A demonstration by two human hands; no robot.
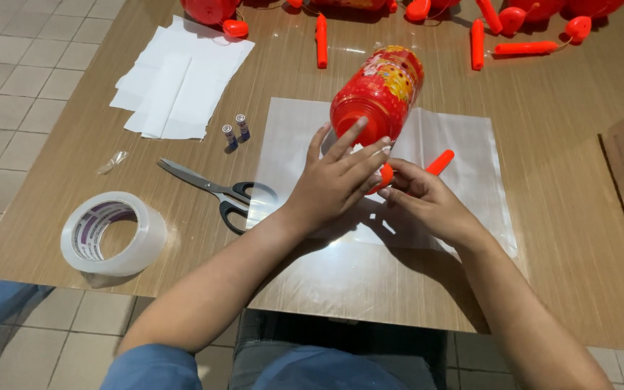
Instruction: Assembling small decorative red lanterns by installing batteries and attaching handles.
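The red lantern (pixel 378 94) lies on the clear plastic sheet (pixel 471 173), at 12 o'clock from both hands. Its near end is touched by the spread left hand (pixel 337 180). An orange stick (pixel 438 162) is pinched by the right hand (pixel 424 202). Scissors (pixel 214 191) lie at 9 o'clock.

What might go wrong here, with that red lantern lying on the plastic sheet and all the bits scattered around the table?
The red lantern lies on its side on the clear plastic sheet, steadied only by the left hand, so it might roll. The two small batteries stand upright and could tip and roll away. The scissors lie near the left forearm, where a careless move might nudge them or catch the blades.
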